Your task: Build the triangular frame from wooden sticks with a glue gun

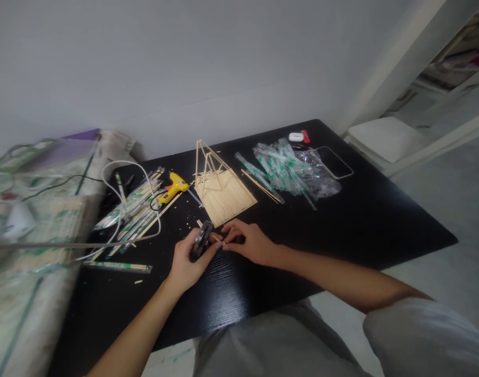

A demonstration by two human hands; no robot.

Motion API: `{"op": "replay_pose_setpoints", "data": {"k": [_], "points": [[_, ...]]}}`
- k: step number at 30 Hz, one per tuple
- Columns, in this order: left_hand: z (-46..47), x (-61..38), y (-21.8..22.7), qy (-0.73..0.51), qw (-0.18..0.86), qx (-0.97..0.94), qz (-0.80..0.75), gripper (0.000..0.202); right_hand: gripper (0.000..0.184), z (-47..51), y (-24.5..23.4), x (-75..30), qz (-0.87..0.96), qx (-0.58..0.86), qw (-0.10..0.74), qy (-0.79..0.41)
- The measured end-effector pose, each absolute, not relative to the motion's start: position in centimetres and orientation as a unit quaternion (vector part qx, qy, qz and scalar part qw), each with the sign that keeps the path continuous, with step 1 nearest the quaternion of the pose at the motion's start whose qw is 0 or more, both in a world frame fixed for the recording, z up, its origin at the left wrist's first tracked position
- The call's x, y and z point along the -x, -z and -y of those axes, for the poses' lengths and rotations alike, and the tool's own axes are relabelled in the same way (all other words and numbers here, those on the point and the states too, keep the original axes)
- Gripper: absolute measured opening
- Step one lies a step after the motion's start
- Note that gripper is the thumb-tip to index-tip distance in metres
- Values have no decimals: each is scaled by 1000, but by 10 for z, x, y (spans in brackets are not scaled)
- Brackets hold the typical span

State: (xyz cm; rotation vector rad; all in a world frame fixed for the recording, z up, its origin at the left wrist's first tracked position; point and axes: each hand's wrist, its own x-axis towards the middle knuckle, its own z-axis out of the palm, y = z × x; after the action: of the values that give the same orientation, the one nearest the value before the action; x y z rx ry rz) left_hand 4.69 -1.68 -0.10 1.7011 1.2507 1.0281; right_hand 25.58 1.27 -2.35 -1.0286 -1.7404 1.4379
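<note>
Near the front middle of the table, my left hand (pixel 187 266) is closed around a dark, compact hand tool (pixel 202 241) whose exact kind I cannot make out. My right hand (pixel 252 244) faces it, thumb and fingers pinched on a short wooden stick (pixel 218 240). That stick's near end lies by my left fingertips, and whether they touch it is unclear. Just beyond both hands rests a flat raft of chopsticks (pixel 229 201) laid side by side. A triangular stick frame (pixel 210 166) rises from its far left part.
A yellow glue gun (pixel 175 187) lies left of the raft, beside wrapped chopsticks (pixel 139 209). A white cable (pixel 159 222) loops over them. To the right are crumpled plastic wrappers (pixel 282 166), a clear phone case (pixel 335 162) and a white earbud case (pixel 296 137).
</note>
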Motion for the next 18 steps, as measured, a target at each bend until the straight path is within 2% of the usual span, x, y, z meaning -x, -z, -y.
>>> {"op": "replay_pose_setpoints", "data": {"k": [9, 18], "points": [[18, -46, 12, -387, 357, -693, -492, 13, 37, -14, 25, -254, 734, 381, 302, -475], [19, -41, 12, -371, 378, -697, -484, 13, 43, -14, 30, -252, 767, 372, 293, -433]]}}
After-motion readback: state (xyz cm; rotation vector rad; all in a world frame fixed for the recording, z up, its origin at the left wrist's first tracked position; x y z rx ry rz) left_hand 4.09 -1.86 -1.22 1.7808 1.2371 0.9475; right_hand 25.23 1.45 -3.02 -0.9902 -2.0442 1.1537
